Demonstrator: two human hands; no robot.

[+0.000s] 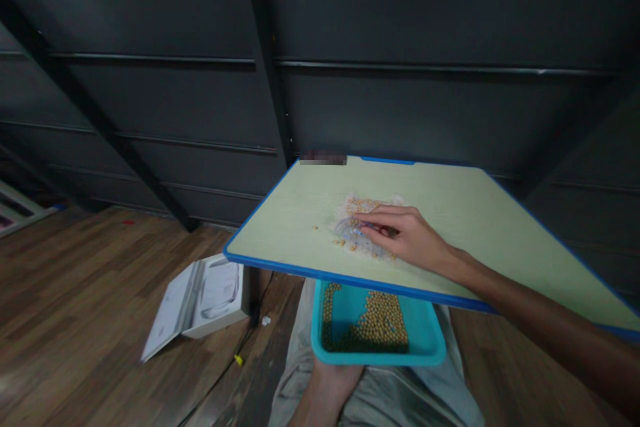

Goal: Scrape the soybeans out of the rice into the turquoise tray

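Observation:
Over the pale tabletop, my right hand [413,233] comes in from the right, thumb and fingers drawn together in a pinch. What lies between the fingertips is too small to make out. Under and around them is a crumpled, see-through sheet or bag [367,247], with small round tan bean-like pieces [367,203] in and about it. Below the table's near edge, a turquoise tray [377,358] contains many more of these pieces [383,320]. My left hand [333,377] reaches under the tray's near side; its fingers are hidden beneath.
The blue-edged table [440,193] stands close to a dark panelled wall [425,13]. An opened white box [220,293] lies on the wooden floor at left, beside a black cable [215,380] with a yellow tag. My legs [400,400] are beneath the tray.

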